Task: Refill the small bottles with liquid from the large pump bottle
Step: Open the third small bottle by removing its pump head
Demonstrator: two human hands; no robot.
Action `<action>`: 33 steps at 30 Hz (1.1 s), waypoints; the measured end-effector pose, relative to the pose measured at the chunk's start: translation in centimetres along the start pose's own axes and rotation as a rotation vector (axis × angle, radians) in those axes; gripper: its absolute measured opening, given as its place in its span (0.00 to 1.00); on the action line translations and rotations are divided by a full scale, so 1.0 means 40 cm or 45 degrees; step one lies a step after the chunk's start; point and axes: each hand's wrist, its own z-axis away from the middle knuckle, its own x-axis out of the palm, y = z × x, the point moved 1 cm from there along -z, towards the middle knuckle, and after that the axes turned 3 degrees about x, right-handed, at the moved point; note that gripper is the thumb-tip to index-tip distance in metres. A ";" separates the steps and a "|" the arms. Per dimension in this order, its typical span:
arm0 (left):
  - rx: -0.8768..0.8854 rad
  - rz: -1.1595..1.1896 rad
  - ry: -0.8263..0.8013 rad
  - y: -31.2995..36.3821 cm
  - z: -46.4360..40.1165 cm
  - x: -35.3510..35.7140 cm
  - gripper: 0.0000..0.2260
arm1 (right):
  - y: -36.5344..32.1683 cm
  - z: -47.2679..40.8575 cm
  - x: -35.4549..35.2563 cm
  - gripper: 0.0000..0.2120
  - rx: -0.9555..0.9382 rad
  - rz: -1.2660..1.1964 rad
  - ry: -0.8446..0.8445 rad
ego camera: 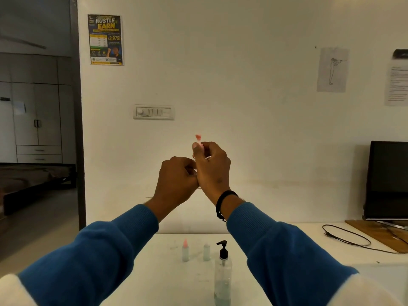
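Both hands are raised in front of the wall, well above the table. My right hand curls round a small bottle whose red nozzle cap pokes up above the fingers. My left hand is curled against the right one at the bottle's lower part, which is hidden. On the white table below stand a small bottle with a red cap, a small uncapped bottle and the large clear pump bottle with a black pump.
A black monitor stands on a wooden board at the right, with a black cable lying on the table beside it. To the left is a doorway into another room.
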 end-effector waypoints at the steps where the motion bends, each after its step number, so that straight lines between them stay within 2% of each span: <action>1: 0.004 0.006 -0.001 0.000 0.000 0.000 0.07 | -0.002 0.001 -0.003 0.13 0.000 -0.005 0.001; 3: 0.024 0.004 0.008 -0.001 -0.003 -0.001 0.06 | -0.001 0.001 -0.004 0.15 0.012 -0.016 0.006; 8: 0.030 -0.012 0.022 -0.008 -0.006 0.002 0.03 | 0.005 -0.002 0.003 0.07 -0.031 0.006 0.034; 16: 0.032 0.009 0.049 -0.008 -0.005 0.005 0.06 | 0.004 0.002 0.000 0.14 0.005 -0.059 0.018; 20: 0.029 0.001 0.039 -0.013 -0.006 0.007 0.05 | 0.011 -0.002 0.005 0.07 -0.027 -0.029 0.042; 28: 0.018 0.024 0.043 -0.013 -0.003 0.007 0.05 | 0.009 0.003 0.005 0.15 0.008 -0.077 0.015; 31: 0.038 0.018 0.042 -0.013 -0.004 0.006 0.05 | 0.010 0.003 0.003 0.09 -0.019 -0.054 0.040; 33: 0.037 0.018 0.034 -0.012 -0.005 0.006 0.05 | 0.012 0.001 0.006 0.08 -0.026 -0.042 0.055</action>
